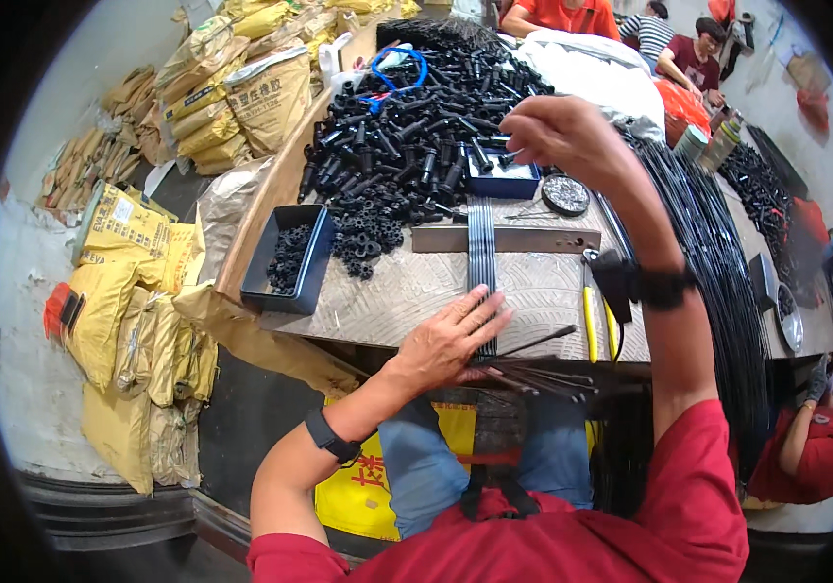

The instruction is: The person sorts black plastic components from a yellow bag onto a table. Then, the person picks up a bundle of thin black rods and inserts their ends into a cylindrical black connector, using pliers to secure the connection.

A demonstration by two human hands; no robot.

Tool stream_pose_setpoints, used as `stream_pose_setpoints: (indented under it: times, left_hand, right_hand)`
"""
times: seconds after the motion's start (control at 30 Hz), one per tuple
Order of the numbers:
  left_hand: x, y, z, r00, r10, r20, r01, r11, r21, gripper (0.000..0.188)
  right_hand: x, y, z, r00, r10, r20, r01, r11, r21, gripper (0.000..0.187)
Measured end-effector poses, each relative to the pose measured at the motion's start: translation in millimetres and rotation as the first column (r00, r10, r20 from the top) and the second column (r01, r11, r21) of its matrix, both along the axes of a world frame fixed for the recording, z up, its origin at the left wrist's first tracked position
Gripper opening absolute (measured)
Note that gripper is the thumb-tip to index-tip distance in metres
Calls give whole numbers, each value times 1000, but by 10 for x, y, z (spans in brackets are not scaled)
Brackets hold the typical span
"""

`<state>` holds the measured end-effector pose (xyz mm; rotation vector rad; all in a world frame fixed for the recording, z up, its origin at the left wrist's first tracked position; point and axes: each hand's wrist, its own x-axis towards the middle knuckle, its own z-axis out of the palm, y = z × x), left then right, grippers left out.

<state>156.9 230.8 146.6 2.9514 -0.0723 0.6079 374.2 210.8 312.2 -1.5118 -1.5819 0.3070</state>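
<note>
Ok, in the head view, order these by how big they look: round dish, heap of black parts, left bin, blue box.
1. Heap of black parts
2. Left bin
3. Blue box
4. Round dish

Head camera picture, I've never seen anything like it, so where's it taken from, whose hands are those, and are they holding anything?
There's no machine here: these are a person's bare hands. A fisheye camera on that person's head looks down, so straight edges look bent. The left hand lies spread over a row of thin rods, which crosses a flat metal bar on the table. The right hand is raised; I can't tell whether it holds anything. Also on the table are a heap of black parts, a dark blue bin of small black pieces and a yellow-handled tool.
</note>
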Motion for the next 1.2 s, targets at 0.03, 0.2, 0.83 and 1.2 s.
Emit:
stream_pose_setpoints:
  times: [0.03, 0.2, 0.83, 1.2]
  left_hand:
    - [-6, -1, -9, 999, -32, 5, 32, 999, -24, 63]
    - [-43, 30, -119, 999, -31, -17, 32, 998, 53, 63]
    - [46, 42, 27, 988, 105, -116, -78, 974, 215, 59]
    - [67, -35, 79, 948, 261, -183, -195, 929, 313, 57]
  right_hand:
    - [150, 195, -93, 997, -42, 67, 50, 991, -127, 21]
    - [470, 772, -722, 739, -64, 671, 344, 892, -294, 17]
    - [539, 671, -1008, 727, 153, 669, 179, 899, -400, 11]
    - [759, 792, -1070, 727, 19, 686, 146, 972, -182, 10]
